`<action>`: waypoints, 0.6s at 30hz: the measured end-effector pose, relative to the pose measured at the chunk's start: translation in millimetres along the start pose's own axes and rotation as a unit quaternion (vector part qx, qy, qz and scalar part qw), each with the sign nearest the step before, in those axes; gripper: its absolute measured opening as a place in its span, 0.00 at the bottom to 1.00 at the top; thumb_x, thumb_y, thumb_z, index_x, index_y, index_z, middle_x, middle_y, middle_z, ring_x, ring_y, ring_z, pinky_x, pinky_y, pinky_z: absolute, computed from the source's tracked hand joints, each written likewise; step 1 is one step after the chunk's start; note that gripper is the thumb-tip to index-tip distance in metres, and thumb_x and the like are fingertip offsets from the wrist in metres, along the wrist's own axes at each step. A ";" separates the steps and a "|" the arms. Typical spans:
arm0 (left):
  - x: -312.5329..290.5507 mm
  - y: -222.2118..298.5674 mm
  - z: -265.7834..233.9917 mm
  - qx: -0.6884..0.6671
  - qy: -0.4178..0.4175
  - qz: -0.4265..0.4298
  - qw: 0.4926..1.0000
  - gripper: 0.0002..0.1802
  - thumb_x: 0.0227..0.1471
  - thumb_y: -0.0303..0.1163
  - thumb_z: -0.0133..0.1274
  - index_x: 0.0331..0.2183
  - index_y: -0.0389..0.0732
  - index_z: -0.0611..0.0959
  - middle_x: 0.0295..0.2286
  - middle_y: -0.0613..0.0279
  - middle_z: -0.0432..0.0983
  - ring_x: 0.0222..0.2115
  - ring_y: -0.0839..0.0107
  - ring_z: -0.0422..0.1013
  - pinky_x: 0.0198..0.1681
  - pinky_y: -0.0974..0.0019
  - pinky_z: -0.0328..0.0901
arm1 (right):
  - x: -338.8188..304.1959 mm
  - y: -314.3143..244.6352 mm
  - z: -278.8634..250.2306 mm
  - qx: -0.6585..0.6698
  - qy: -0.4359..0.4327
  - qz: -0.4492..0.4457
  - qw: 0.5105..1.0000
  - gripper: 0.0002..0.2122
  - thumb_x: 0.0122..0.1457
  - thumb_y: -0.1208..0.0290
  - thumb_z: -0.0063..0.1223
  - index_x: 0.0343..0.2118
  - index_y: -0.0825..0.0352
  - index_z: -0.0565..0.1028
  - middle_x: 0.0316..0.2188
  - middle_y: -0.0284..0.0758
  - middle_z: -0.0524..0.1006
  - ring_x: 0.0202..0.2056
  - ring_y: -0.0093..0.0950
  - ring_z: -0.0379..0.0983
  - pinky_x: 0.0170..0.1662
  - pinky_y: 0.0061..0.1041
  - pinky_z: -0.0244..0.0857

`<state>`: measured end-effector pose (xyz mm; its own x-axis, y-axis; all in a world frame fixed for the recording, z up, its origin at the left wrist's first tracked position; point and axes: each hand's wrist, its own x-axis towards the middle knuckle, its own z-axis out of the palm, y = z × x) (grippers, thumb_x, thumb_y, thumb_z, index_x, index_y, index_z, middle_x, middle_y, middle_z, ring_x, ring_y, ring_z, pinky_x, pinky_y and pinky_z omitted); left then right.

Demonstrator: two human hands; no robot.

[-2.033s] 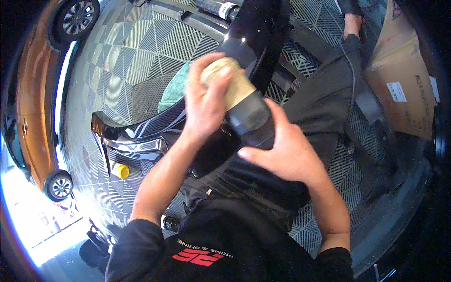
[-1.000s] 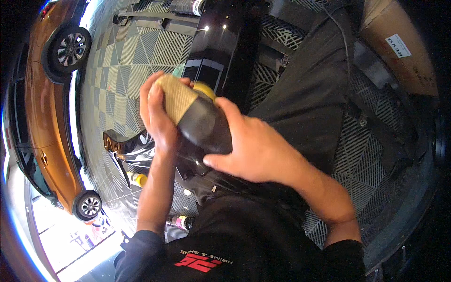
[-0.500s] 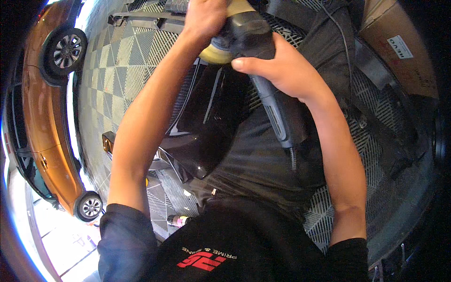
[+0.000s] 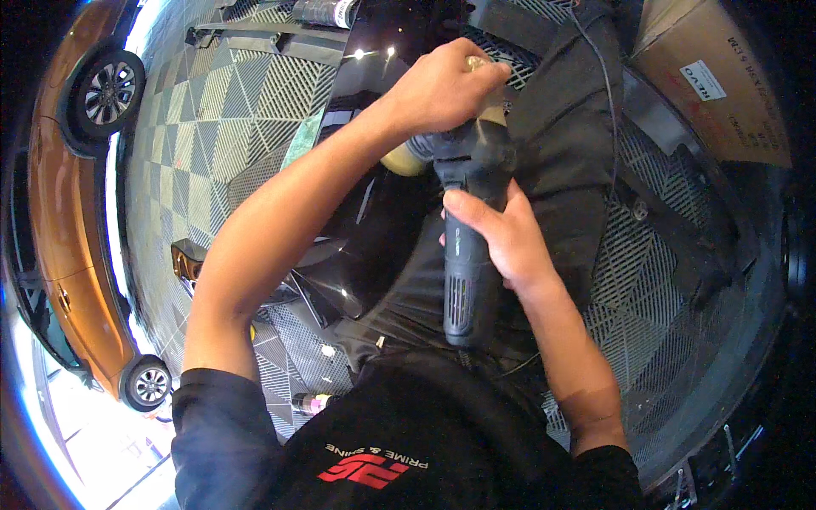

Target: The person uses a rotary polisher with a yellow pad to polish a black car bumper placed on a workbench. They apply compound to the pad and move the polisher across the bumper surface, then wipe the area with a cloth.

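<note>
A black power polisher (image 4: pixel 478 160) is held between my two hands, its long grip pointing back toward my lap. My left hand (image 4: pixel 446 85) is closed around the yellowish front end of the tool. Around the black body, where it meets the grip, my right hand (image 4: pixel 514 234) is wrapped with the thumb on top. The yellow polishing pad (image 4: pixel 405 160) shows partly below my left wrist, facing a glossy black panel (image 4: pixel 361 255). Whether the pad touches the panel cannot be made out. My left forearm covers part of that panel.
Dark-clad legs (image 4: pixel 561 153) lie beside the panel, with a thin cable across them. At far right stands a cardboard box (image 4: pixel 680 93). An orange car (image 4: pixel 76 246) is at left. A small bottle (image 4: pixel 313 403) lies on the tiled floor (image 4: pixel 212 170).
Both hands have brought the polisher back toward me and slightly right. Its grip now points more directly at me, and more of the panel's far end shows.
</note>
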<state>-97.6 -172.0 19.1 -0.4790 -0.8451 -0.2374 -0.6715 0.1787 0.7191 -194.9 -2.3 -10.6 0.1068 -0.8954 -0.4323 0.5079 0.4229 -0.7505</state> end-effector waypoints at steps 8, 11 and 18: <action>-89.3 8.4 -16.4 -0.195 0.168 0.074 0.963 0.21 0.63 0.38 0.53 0.48 0.30 0.77 0.39 0.53 0.80 0.41 0.69 0.75 0.47 0.68 0.68 | -3.8 -11.1 -10.0 0.013 -0.005 0.026 1.000 0.19 0.53 0.71 0.69 0.45 0.66 0.74 0.31 0.30 0.78 0.29 0.21 0.75 0.35 0.24 0.72; -203.6 -21.1 0.5 -0.300 0.268 -0.078 0.912 0.14 0.65 0.35 0.46 0.41 0.33 0.79 0.35 0.57 0.78 0.37 0.70 0.74 0.46 0.67 0.67 | 2.7 -15.7 -15.1 -0.014 -0.003 0.021 1.000 0.18 0.55 0.66 0.66 0.43 0.68 0.72 0.29 0.36 0.78 0.24 0.26 0.77 0.29 0.27 0.74; -406.9 -100.8 47.5 -0.156 0.472 -0.372 0.784 0.21 0.64 0.48 0.45 0.42 0.38 0.77 0.35 0.57 0.76 0.36 0.67 0.73 0.42 0.61 0.68 | -3.2 -18.5 -2.4 -0.065 -0.028 0.036 0.997 0.19 0.52 0.67 0.68 0.43 0.69 0.72 0.30 0.37 0.79 0.25 0.28 0.78 0.31 0.28 0.76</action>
<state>138.2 177.8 12.2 0.7103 -0.6794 -0.1840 -0.3250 -0.5484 0.7704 -206.7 -7.0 3.5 0.1884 -0.8668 -0.4617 0.3821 0.4977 -0.7786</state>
